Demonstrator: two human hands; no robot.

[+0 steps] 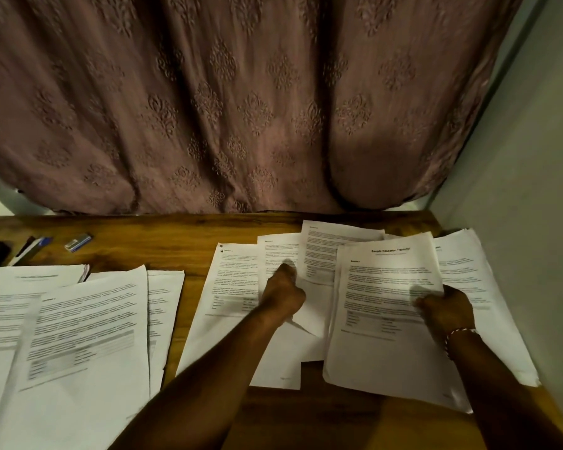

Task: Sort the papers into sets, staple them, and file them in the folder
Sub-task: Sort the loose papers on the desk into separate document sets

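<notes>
On the table [338, 414], our left hand [281, 292] curls its fingers on a sheet [312, 306] among the spread papers [228, 287] (a second pile [78, 319] lies further left), our right hand [447, 311] pinching the title page [384, 287] by its edge.

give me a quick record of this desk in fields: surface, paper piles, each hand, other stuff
surface: wooden table
left pile: overlapping printed sheets
right spread: fanned sheets
title page: headed "Sample Education Transcript", on top of the right spread
left hand: on the middle of the right spread; grip unclear
right hand: grips the title page's right edge
other: small box and pens at the back left
folder: none identifiable
</notes>
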